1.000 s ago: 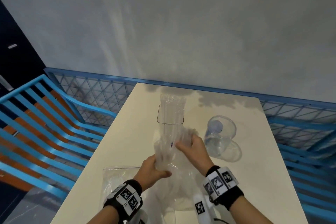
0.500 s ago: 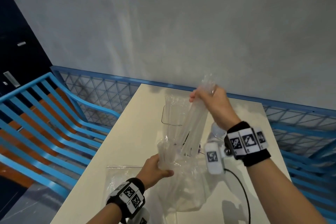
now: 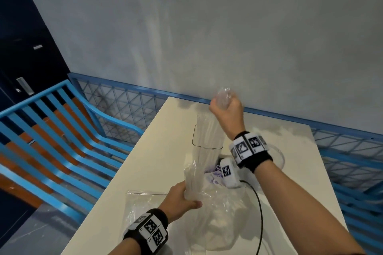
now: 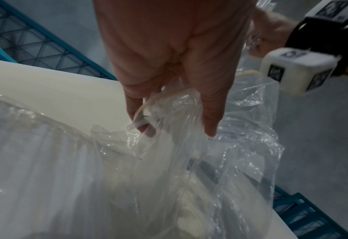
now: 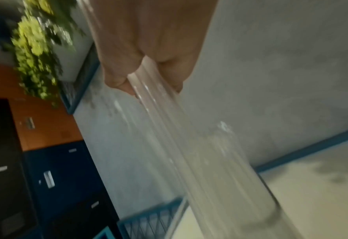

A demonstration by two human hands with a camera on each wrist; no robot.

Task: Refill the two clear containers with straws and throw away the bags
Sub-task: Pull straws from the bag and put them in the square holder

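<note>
Straws, a bundle of clear plastic ones (image 3: 208,130), hang from our right hand (image 3: 227,113), whose fingers are curled tight around their upper ends; the right wrist view shows the bundle (image 5: 189,153) running down from that fist, badly blurred. Their lower ends reach into the tall clear rectangular container (image 3: 207,137) that stands on the cream tabletop (image 3: 157,151), though through so much transparent plastic we cannot tell how deep they go or whether they touch its bottom.

Just in front of the tall container, toward us, our left hand (image 3: 182,198) grips the gathered neck of a crumpled clear plastic bag (image 3: 219,213). In the left wrist view the fingers (image 4: 211,105) pinch the film (image 4: 169,161), and a thin pale band shows between them; more straws seem to lie inside the bag, but we see them only as a whitish haze.

To the right of the tall container, a second clear round container (image 3: 278,156) is mostly hidden behind our right wrist and its black band; only part of its rim and wall shows. A purple-printed piece (image 3: 213,172) lies between the bag and the wrist camera, too covered to identify. To the left of the bag, a flat clear bag (image 3: 141,201) lies on the tabletop, partly cut off by our left wrist.
</note>
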